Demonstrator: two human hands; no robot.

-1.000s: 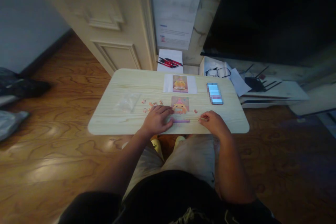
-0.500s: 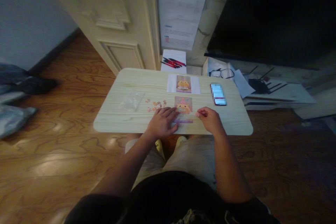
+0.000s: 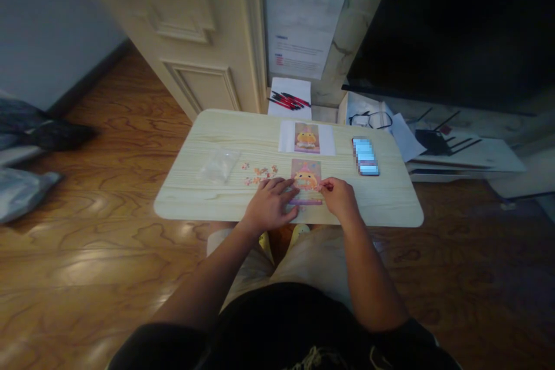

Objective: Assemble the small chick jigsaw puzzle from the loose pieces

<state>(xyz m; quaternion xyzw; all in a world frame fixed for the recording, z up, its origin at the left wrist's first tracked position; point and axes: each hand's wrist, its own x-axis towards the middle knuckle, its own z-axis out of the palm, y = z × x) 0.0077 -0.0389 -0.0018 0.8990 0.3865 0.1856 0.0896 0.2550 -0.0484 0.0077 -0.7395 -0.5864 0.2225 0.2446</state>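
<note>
A partly assembled jigsaw puzzle [image 3: 306, 166] with a yellow character on a pinkish ground lies near the table's front edge. My left hand [image 3: 271, 203] rests flat with its fingers spread, the fingertips touching the puzzle's left side. At the right edge of the puzzle, my right hand [image 3: 341, 199] pinches a small puzzle piece, mostly hidden by thumb and forefinger. Several loose puzzle pieces [image 3: 262, 173] are scattered beyond my left hand. Behind the puzzle is a printed reference picture [image 3: 307, 137] on white paper, showing the same character.
A clear plastic bag [image 3: 219, 165] lies on the left of the small wooden table [image 3: 195, 199]. To the right is a phone [image 3: 365, 156] with its screen lit. Past the far edge are red and black pens [image 3: 289, 100], glasses [image 3: 370, 120] and a black router [image 3: 436, 142].
My right hand has moved left, bringing the pinched piece to the puzzle's right edge. The left hand stays nearly in place. The whole view has shifted slightly.
</note>
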